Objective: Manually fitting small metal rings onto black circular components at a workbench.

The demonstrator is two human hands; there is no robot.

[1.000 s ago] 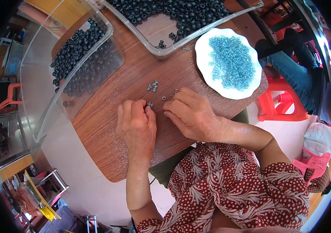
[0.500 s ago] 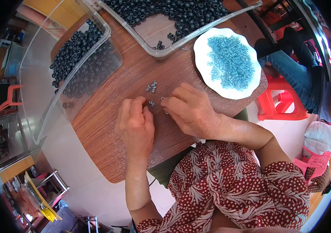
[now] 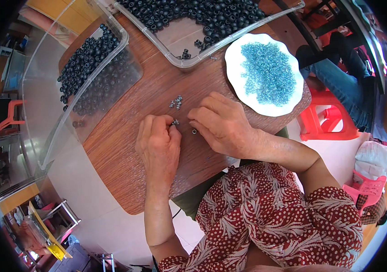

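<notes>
Your brown table point(image 3: 125, 149) has bare wood near its round front edge. Two clear bins point(image 3: 43, 109) of black rings sit at the far-left edge, and a white plate point(image 3: 234, 72) of blue beads is at the right. Your left hand point(image 3: 158, 147) pinches a tiny metal piece point(image 3: 175, 122) with its fingertips together. Your right hand point(image 3: 223, 124) lies flat, fingers apart, beside a small ring point(image 3: 194, 132).

Both forearms enter from lower edge, bare below short patterned sleeves, converging twd centre. L hand point(image 3: 158, 146) palm down, knuckles up, fingers curled in w/ tips pinched together at its upper right. R hand point(image 3: 223, 124) palm down, wrist bent inward, fingers loosely spread and pointing left, tips just beside L fingertips, not clearly touching.
</notes>
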